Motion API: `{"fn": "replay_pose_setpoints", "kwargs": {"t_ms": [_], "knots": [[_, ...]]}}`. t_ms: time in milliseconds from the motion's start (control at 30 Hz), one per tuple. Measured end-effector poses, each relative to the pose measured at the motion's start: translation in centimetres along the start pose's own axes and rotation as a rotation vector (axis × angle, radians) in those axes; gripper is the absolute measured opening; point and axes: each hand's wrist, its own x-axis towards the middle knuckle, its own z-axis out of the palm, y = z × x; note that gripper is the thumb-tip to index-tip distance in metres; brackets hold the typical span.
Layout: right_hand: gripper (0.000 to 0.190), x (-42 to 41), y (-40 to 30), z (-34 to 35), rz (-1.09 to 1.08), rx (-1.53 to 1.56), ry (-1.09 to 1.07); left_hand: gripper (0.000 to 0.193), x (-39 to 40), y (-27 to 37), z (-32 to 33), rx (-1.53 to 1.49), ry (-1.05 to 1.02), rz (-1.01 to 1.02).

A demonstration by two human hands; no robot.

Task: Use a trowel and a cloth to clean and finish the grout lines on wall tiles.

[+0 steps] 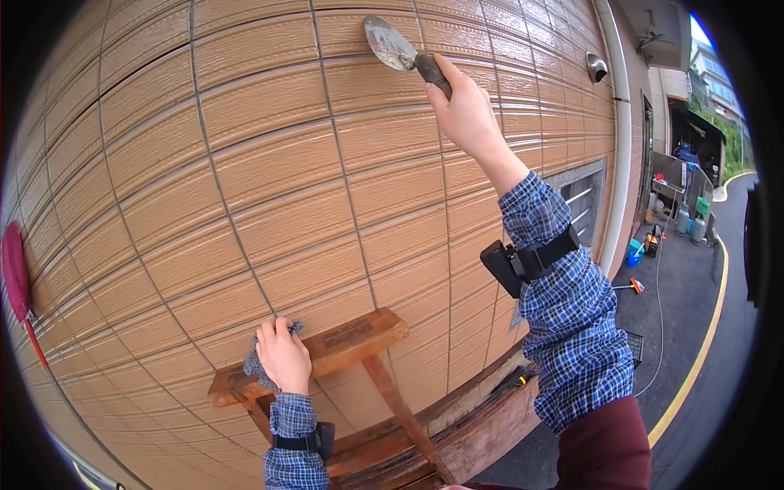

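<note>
My right hand (468, 116) is raised against the upper wall, closed around the dark handle of a trowel (392, 46). Its rounded metal blade, smeared with pale residue, points up and left over the tan tiles. Lower down, my left hand (283, 355) grips a grey cloth (254, 364) on the top plank of a wooden trestle stool (343, 346). The tiled wall (275, 159) has dark grout lines and fills most of the view. Whether the blade touches the tiles, I cannot tell.
A white drainpipe (621, 122) runs down right of a barred window (579, 196). Behind it stand a blue bucket (635, 254), a broom head (637, 286) and gas cylinders (697, 229). A hose (658, 331) crosses the pavement. At left is a folded magenta umbrella (15, 269).
</note>
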Motion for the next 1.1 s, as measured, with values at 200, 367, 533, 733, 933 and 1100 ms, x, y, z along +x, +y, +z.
{"fn": "replay_pose_setpoints", "kwargs": {"t_ms": [200, 367, 533, 733, 933, 1100], "knots": [[0.05, -6.3, 1.1, -0.1, -0.011, 0.045, -0.019, 0.02, 0.1, 0.6, 0.2, -0.037, 0.004, 0.028], [0.05, -14.5, -1.8, 0.8, 0.087, 0.287, -0.083, 0.019, 0.0, -0.6, 0.2, -0.034, 0.027, 0.015], [0.048, -24.8, -7.1, 1.5, 0.372, 0.628, -0.226, 0.019, -0.2, -1.2, 0.4, -0.008, 0.045, 0.014], [0.052, -32.0, -13.7, 3.0, 0.584, 0.953, -0.317, 0.019, 0.0, 0.0, 0.3, -0.012, 0.054, 0.009], [0.049, -30.8, -17.0, 5.5, 0.402, 1.008, -0.421, 0.022, -0.5, -0.7, 0.3, 0.008, 0.11, 0.018], [0.047, -29.7, -19.1, 7.6, 0.303, 0.904, -0.426, 0.025, -0.5, -0.9, 0.6, -0.118, 0.102, -0.052]]}}
